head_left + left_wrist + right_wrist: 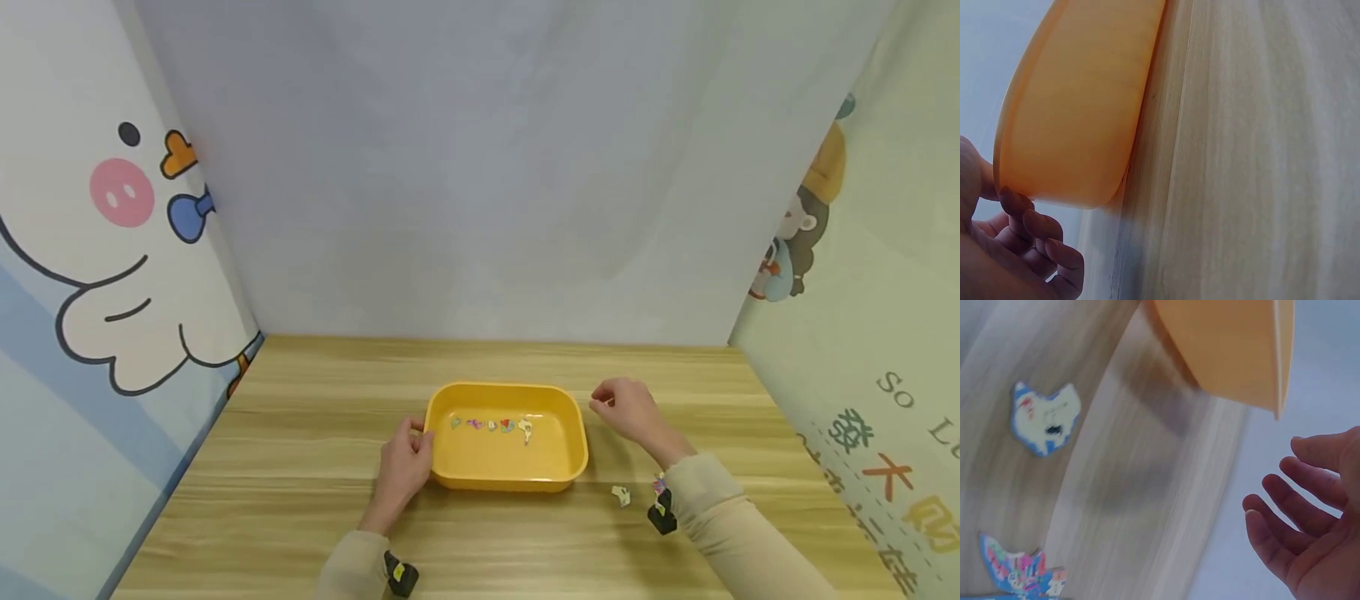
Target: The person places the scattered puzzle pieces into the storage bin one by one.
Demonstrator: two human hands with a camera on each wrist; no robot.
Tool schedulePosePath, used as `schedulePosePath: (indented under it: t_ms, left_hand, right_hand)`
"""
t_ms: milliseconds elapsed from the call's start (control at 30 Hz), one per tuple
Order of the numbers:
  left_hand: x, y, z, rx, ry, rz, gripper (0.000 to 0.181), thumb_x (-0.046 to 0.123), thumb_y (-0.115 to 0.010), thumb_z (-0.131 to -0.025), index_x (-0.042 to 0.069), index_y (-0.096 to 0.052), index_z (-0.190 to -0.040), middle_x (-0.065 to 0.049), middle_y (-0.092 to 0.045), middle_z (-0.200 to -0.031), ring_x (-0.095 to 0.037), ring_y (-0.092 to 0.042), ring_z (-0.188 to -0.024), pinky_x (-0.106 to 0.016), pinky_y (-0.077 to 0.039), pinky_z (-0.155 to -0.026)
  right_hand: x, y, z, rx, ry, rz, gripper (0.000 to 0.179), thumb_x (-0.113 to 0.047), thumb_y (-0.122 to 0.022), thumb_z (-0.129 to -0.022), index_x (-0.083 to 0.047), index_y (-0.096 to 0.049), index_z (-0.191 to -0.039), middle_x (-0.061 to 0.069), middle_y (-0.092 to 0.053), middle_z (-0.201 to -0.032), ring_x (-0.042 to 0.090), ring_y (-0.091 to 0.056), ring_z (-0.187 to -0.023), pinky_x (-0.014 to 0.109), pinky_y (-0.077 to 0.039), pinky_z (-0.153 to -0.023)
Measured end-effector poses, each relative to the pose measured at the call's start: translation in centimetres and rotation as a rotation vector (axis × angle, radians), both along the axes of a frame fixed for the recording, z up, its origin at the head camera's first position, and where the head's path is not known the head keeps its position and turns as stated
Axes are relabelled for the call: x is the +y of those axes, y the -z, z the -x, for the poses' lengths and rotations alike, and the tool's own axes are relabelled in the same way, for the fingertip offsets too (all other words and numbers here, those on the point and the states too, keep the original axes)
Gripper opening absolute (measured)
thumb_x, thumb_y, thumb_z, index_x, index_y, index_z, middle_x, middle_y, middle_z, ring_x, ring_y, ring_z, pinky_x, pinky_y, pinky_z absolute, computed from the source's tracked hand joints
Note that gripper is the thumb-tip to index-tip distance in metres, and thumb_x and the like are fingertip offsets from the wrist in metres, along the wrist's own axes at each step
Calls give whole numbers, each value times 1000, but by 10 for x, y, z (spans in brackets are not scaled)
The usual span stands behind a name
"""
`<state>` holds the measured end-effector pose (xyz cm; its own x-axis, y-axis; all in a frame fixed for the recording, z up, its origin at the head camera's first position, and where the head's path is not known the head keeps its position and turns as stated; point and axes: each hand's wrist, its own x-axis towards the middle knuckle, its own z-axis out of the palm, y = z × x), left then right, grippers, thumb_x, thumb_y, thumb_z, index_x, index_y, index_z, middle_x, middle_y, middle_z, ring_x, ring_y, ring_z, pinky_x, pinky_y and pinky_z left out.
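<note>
Yellow plastic basin [487,462], upright on a wood-grain tabletop [322,400], its left rim pinched by the thumb and fingers of my left hand [405,462]; the basin wall partly hides the thumb in the left wrist view. On its floor, towards the far side, five small flat pieces [491,426] lie in a row, their shapes hard to make out. My right hand [630,410] hangs just beside the right rim, fingers loosely bent and apart, holding nothing that shows. Nearer me lie a cream piece [621,496], marked red and black, and a multicoloured piece [1019,569], which reaches the lower edge of the right wrist view; its fine print is illegible. Close to it sits my black wrist camera [662,514]. Right wall panel [847,358]: "SO L", the remainder cut off; below, "發" and "大", with a smaller line I cannot read.
</note>
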<state>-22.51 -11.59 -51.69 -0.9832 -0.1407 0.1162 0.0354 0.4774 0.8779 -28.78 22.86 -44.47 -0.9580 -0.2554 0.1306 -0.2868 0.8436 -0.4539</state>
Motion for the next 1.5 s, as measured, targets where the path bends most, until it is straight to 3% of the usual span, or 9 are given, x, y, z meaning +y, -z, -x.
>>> schedulePosePath:
  t_ms: [133,333,433,567,733,1100,1333,1500]
  left_hand:
    - [-1,-2,0,10,-5,6,14,10,-56,-95,1,-54,-105,0,-48,-57,-13,-44,-47,-27,-37,-43]
    - [0,-1,1,38,-16,13,12,9,-58,-93,2,-55,-102,1,-49,-56,-12,-44,-47,-27,-38,-43]
    - [1,-1,2,50,-18,13,12,10,-58,-93,2,-56,-102,1,-49,-56,-12,-45,-47,-27,-38,-43]
    - [2,-1,1,50,-16,1,11,9,-58,-93,2,-56,-101,1,-48,-55,-13,-44,-46,-27,-38,-43]
    - [2,-1,0,47,-10,-3,11,9,-58,-93,2,-55,-101,1,-47,-54,-13,-44,-45,-27,-37,-42]
    - [2,1,2,22,-16,2,12,10,-57,-94,2,-55,-102,1,-48,-57,-13,-45,-48,-28,-39,-45]
    - [1,1,3,14,-18,10,13,11,-57,-94,2,-55,-102,1,-48,-56,-13,-45,-48,-28,-39,-45]
    - [1,1,1,31,-23,16,12,10,-58,-93,1,-55,-101,1,-47,-56,-13,-44,-47,-27,-38,-44]
  right_hand:
    - [7,1,-6,-27,-47,-66,20,-11,-66,-86,5,-68,-99,15,-66,-92,32,-60,-85,46,-48,-76]
    - [18,1,-22,-148,-71,-173,31,-13,-72,-82,6,-66,-105,20,-65,-98,36,-61,-92,47,-48,-79]
    - [22,4,-33,-175,-78,-222,30,-13,-75,-76,5,-67,-98,13,-65,-90,29,-61,-83,44,-50,-74]
    - [26,12,-45,-227,-76,-274,19,-14,-76,-70,-2,-67,-79,3,-59,-72,17,-51,-63,36,-46,-58]
    - [25,17,-58,-288,0,-319,26,-25,-81,-70,-8,-61,-77,-2,-57,-73,17,-49,-66,47,-40,-67]
    - [24,24,-73,-259,72,-301,33,-31,-83,-65,-13,-56,-70,-3,-53,-68,18,-48,-66,61,-25,-79]
    - [26,37,-82,-228,88,-271,31,-30,-82,-69,-13,-56,-75,-1,-51,-73,19,-48,-72,58,-25,-78]
    - [24,38,-84,-237,93,-193,25,-21,-82,-71,-11,-61,-79,-3,-57,-79,18,-51,-75,58,-25,-78]
